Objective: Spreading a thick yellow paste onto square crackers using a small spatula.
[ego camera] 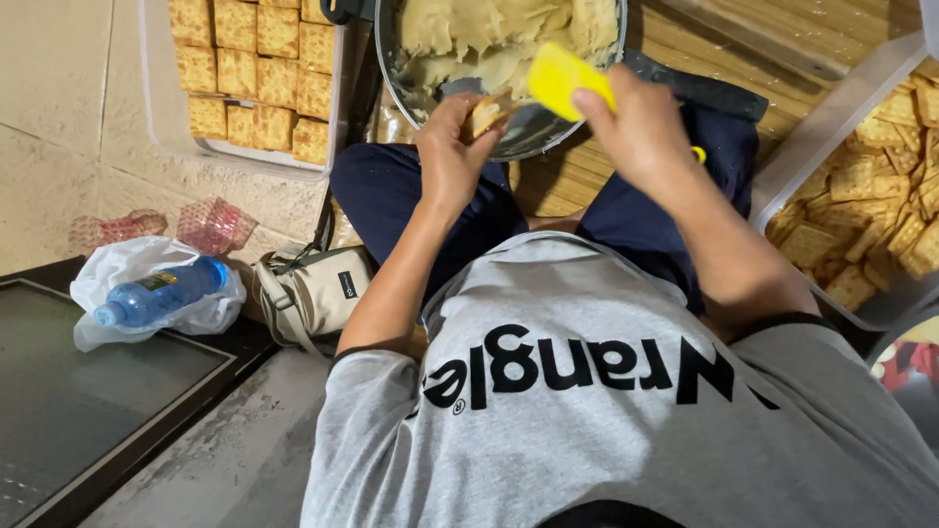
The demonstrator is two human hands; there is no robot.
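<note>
Right, the person is sitting cross-legged on the floor and working over a metal bowl (509, 147) that is holding a pale, thick filling (479, 34). The left hand (452, 147) is curling closed around a square cracker (489, 110), pinching it by the edges and tilting its face up just in front of the bowl's near rim. The right hand (636, 122) is gripping a yellow scraper (562, 78), fingers wrapped tight, and the blade is hanging just above the cracker, over the bowl.

To do this spreading well, I judge the cracker is needing support from underneath, since a thin biscuit held only at the edges is likely to snap under pressure. The scraper is best kept flat and drawn lightly across, with the work staying over the bowl so any surplus is dropping back in.

On the left a clear tray (161, 98) is showing neat rows of finished crackers (259, 68). On the right a second clear tub (831, 127) is holding a loose heap of plain crackers (880, 215). Near the left knee a small beige bag (318, 288) is lying, and beside it a blue water bottle (161, 293) is resting on a white plastic bag (117, 269).
</note>
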